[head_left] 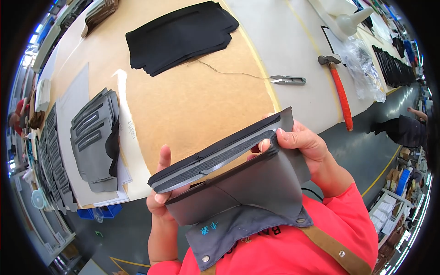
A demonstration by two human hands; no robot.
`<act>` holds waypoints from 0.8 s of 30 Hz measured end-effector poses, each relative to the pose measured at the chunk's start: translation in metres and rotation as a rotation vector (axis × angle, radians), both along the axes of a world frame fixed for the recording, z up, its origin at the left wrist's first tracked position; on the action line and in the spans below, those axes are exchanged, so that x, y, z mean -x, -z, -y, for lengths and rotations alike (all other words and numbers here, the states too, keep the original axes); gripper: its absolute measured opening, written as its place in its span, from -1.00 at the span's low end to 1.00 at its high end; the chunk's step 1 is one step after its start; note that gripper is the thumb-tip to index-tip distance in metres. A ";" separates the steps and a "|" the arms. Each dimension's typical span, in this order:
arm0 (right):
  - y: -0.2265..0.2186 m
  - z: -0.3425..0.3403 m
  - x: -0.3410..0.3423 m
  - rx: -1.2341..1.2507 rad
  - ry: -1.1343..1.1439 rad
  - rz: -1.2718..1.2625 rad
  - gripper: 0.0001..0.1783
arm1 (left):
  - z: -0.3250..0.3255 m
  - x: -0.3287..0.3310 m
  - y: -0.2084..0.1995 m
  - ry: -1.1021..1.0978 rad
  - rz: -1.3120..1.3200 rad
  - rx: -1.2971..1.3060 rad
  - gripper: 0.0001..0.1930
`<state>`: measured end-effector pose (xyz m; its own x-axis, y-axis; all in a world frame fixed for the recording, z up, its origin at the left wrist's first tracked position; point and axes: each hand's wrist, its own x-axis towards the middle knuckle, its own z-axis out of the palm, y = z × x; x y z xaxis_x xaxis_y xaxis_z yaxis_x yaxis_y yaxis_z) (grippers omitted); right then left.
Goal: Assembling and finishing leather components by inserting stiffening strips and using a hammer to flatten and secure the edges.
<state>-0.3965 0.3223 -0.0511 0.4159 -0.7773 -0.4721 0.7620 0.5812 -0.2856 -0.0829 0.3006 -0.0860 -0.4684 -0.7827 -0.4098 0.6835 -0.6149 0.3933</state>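
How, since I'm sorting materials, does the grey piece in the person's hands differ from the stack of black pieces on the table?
The grey piece is bent around an opening, while the black stack lies flat. The left hand and right hand hold the grey piece; the black stack rests on the table. The grey piece has a dark textured strip, whereas the black stack looks almost uniformly black. Both include thin, sheet-like parts.

Pairs smooth grey with a dark, finely textured band (188, 173) and black edging (220, 145) on the sewn piece (270, 183); shows solid black across the stacked panels (178, 36), dark stripes over the grey pile (94, 162), tan on the bench (197, 96), red along the hammer handle (340, 94), brown on the apron straps (321, 240).
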 end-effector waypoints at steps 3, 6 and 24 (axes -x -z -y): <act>0.009 0.007 -0.002 0.131 -0.027 -0.082 -0.48 | 0.006 -0.031 0.036 0.176 -0.519 0.226 0.02; 0.023 0.018 -0.001 0.224 -0.069 0.087 -0.47 | 0.017 -0.042 0.023 0.198 -0.273 0.150 0.02; 0.063 0.053 -0.015 0.321 0.003 -1.359 -0.80 | 0.044 -0.008 0.042 0.050 1.312 0.542 -0.71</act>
